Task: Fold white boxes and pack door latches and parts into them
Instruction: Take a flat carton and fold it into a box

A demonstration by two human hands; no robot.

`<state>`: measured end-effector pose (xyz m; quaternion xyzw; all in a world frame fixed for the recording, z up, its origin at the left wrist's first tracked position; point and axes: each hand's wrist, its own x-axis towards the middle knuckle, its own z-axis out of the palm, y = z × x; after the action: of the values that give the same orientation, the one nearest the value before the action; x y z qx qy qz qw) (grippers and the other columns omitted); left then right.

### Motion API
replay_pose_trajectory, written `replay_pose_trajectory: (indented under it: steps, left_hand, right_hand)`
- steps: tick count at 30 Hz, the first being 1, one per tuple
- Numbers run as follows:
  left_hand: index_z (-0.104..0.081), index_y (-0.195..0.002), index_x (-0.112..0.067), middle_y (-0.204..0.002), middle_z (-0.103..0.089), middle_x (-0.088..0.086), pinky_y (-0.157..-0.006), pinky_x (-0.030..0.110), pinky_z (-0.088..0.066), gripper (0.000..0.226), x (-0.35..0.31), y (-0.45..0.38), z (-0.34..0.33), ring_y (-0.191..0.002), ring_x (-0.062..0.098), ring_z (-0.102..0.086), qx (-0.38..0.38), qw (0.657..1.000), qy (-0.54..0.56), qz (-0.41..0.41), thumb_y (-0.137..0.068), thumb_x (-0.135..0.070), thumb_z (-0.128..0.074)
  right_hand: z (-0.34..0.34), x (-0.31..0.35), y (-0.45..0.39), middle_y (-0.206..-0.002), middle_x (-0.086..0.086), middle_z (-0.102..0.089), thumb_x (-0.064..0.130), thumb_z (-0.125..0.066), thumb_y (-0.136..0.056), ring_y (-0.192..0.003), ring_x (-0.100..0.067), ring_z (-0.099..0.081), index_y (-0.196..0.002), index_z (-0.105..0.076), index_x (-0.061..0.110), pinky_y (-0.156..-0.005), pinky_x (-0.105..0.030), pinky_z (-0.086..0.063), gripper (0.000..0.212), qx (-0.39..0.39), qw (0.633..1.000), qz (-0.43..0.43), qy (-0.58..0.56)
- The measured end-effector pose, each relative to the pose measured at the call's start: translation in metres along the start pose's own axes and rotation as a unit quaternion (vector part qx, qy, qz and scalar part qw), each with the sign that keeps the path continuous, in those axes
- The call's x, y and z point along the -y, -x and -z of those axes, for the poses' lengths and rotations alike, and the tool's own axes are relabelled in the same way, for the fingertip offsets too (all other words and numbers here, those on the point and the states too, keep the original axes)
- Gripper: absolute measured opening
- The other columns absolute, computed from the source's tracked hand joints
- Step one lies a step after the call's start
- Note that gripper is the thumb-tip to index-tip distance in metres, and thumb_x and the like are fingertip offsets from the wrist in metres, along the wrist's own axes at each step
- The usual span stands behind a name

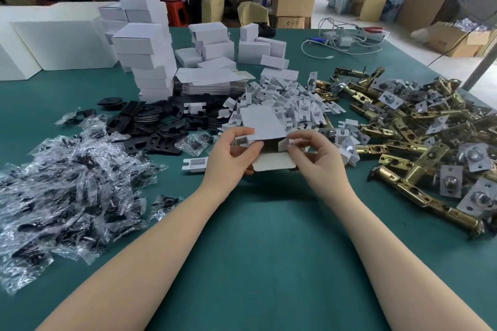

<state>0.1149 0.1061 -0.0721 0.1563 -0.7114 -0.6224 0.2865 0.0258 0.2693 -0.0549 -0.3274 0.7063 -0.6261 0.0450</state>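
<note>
A half-folded white box (265, 123) is held above the green table (258, 244), its open end facing me and its lid flap (274, 165) hanging toward me. My left hand (228, 161) grips the box's left side, thumb on top. My right hand (314, 154) pinches the small right side flap. Brass door latches (419, 142) lie heaped at the right. White card inserts (293, 101) are piled behind the box. Black plates (156, 123) and bagged screws (64, 191) lie at the left.
Stacks of folded white boxes (148, 54) and a pile of flat box blanks (209, 83) stand at the back. One loose white insert (195, 165) lies beside my left wrist. Cables and chargers (347, 39) sit at the far right. People stand beyond the table.
</note>
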Motion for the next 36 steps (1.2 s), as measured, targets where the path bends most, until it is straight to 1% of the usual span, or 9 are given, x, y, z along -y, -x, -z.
replay_pose_trajectory:
  steps: [4,8,15,18,22,25,28,32,36]
  left_hand:
    - [-0.061,-0.105,-0.035,-0.054,-0.058,-0.012,-0.052,0.022,-0.051,0.021,-0.001,0.001,0.0,-0.053,0.004,-0.055,0.0,1.0,0.003,-0.002,-0.091,-0.021,-0.068]
    - [-0.062,-0.103,-0.037,-0.068,-0.063,-0.003,-0.057,0.029,-0.056,0.019,-0.001,0.0,0.001,-0.065,0.01,-0.06,-0.007,1.0,0.027,0.012,-0.092,-0.023,-0.067]
    - [-0.06,-0.108,-0.039,-0.078,-0.072,-0.004,-0.061,0.025,-0.057,0.023,-0.005,0.003,0.001,-0.065,0.008,-0.064,0.08,0.997,0.016,0.005,-0.092,-0.025,-0.068]
    - [-0.063,-0.104,-0.043,-0.09,-0.072,0.013,-0.061,0.026,-0.055,0.023,-0.008,0.004,0.003,-0.068,0.017,-0.067,0.086,0.995,0.037,0.02,-0.092,-0.024,-0.068]
    - [-0.066,-0.101,-0.046,-0.083,-0.072,-0.003,-0.061,0.024,-0.054,0.019,-0.011,0.006,0.004,-0.064,0.016,-0.069,0.109,0.992,0.051,0.025,-0.082,-0.043,-0.07]
    - [-0.067,-0.103,-0.046,-0.087,-0.075,-0.002,-0.062,0.023,-0.055,0.021,-0.013,0.007,0.004,-0.064,0.015,-0.069,0.134,0.989,0.056,0.022,-0.082,-0.048,-0.069]
    - [-0.068,-0.102,-0.048,-0.083,-0.074,-0.003,-0.062,0.022,-0.054,0.018,-0.016,0.008,0.006,-0.066,0.015,-0.069,0.153,0.987,0.052,0.017,-0.084,-0.047,-0.067]
    - [-0.069,-0.096,-0.051,-0.078,-0.073,-0.007,-0.061,0.021,-0.053,0.016,-0.015,0.011,0.004,-0.065,0.014,-0.07,0.17,0.985,0.023,0.003,-0.08,-0.047,-0.068]
    - [-0.072,-0.097,-0.036,-0.082,-0.073,-0.004,-0.064,0.036,-0.059,0.013,-0.005,0.013,-0.004,-0.067,0.018,-0.071,0.112,0.992,-0.043,-0.03,-0.085,-0.039,-0.067]
  right_hand:
    - [-0.003,0.001,0.003,-0.104,0.008,-0.058,-0.015,-0.05,-0.086,-0.097,0.004,-0.057,-0.095,-0.071,0.026,-0.081,-0.009,-0.042,0.048,0.036,0.989,0.073,0.122]
    - [0.001,-0.001,0.001,-0.112,0.004,-0.054,-0.016,-0.061,-0.083,-0.104,0.001,-0.055,-0.101,-0.071,0.025,-0.088,-0.01,-0.044,0.046,0.06,0.987,0.089,0.122]
    - [0.007,-0.006,-0.001,-0.124,0.0,-0.045,0.002,-0.081,-0.074,-0.114,0.022,-0.04,-0.101,-0.071,0.028,-0.096,0.0,-0.03,0.038,0.054,0.977,0.131,0.159]
    - [0.008,-0.005,-0.001,-0.135,0.003,-0.042,0.018,-0.078,-0.077,-0.113,0.014,-0.046,-0.1,-0.072,0.029,-0.098,-0.004,-0.032,0.026,0.082,0.974,0.139,0.156]
    - [0.006,-0.004,0.0,-0.127,0.013,-0.046,0.032,-0.067,-0.081,-0.121,0.009,-0.044,-0.096,-0.071,0.027,-0.1,-0.01,-0.034,0.016,0.067,0.976,0.157,0.138]
    - [0.004,-0.003,0.0,-0.129,0.005,-0.049,0.035,-0.064,-0.085,-0.113,0.0,-0.056,-0.111,-0.059,0.03,-0.093,-0.02,-0.047,0.026,0.068,0.987,0.12,0.085]
    - [0.001,0.0,-0.001,-0.13,0.003,-0.047,0.037,-0.061,-0.087,-0.095,-0.001,-0.061,-0.122,-0.051,0.039,-0.084,-0.015,-0.049,0.037,0.065,0.991,0.094,0.063]
    - [-0.002,-0.003,-0.002,-0.114,0.009,-0.049,0.02,-0.07,-0.088,-0.095,0.006,-0.054,-0.095,-0.062,0.02,-0.072,-0.01,-0.044,0.011,0.018,0.996,0.061,0.07]
    - [-0.006,-0.003,0.0,-0.108,0.002,-0.056,0.023,-0.079,-0.082,-0.083,-0.021,-0.06,-0.09,-0.057,0.031,-0.068,-0.03,-0.05,0.024,-0.013,0.999,-0.006,0.04]
